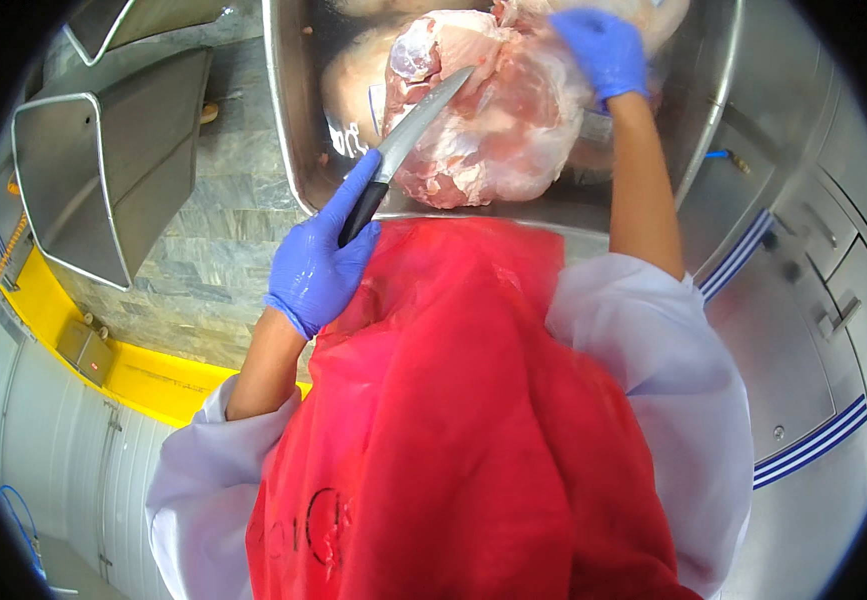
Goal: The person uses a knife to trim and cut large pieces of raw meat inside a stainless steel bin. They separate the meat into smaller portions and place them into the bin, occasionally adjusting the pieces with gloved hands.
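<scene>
My left hand (315, 275), in a blue glove, is closed round the black handle of a knife (421, 126), with the index finger stretched along it toward the blade. The tip of its long blade lies over a large piece of raw meat (523, 140) with pale fat and bone ends. This piece lies at the near side of a metal tub (281, 95). My right hand (608, 52), also gloved in blue, is at the meat's far right side. It is smeared by motion, and whether its fingers grip the meat cannot be made out.
More pale raw pieces (353, 80) lie in the tub beneath and behind the meat. Metal bins (158, 150) stand at left over a grey tiled floor (193, 270). A yellow kerb (143, 375) runs along the left wall. Steel panels (773, 360) stand at right. My red apron (453, 420) meets the tub's near edge.
</scene>
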The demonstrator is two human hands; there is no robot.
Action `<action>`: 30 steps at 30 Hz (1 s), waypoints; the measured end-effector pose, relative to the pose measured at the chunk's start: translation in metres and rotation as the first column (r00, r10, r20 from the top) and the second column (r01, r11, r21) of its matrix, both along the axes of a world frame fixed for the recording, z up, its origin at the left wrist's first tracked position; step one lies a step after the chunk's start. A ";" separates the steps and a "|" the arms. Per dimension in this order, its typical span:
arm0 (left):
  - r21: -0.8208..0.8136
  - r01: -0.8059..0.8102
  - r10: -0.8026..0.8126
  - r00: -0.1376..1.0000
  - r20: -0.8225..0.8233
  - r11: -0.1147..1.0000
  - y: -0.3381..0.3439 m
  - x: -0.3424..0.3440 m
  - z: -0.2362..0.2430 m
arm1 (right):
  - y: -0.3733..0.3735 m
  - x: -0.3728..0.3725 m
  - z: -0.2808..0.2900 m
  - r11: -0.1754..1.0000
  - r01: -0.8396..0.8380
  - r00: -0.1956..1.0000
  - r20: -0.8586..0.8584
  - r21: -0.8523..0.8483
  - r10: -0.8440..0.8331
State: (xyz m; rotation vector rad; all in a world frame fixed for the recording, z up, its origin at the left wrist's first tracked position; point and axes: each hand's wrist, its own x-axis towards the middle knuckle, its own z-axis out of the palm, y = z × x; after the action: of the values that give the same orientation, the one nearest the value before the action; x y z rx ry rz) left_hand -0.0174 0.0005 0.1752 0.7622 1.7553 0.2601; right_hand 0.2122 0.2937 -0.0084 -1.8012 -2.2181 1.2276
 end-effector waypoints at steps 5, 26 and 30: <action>-0.018 0.068 -0.068 0.998 0.003 0.998 0.006 -0.009 -0.004 | -0.035 -0.047 -0.003 0.988 0.010 0.980 0.198 -0.155 0.021; 0.257 -0.124 0.098 0.989 0.110 0.959 -0.022 -0.023 -0.026 | -0.027 -0.063 -0.082 0.973 0.228 0.829 0.518 0.036 -0.213; 0.313 -0.081 0.063 0.996 0.068 0.946 -0.014 -0.032 -0.016 | -0.026 -0.026 -0.151 0.971 0.182 0.858 0.457 0.155 -0.233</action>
State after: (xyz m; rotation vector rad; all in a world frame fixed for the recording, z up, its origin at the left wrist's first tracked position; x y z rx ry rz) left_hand -0.0492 -0.0130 0.1589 0.9101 1.7096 0.6188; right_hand 0.1866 0.2681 -0.1597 -2.4250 -2.1563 0.6625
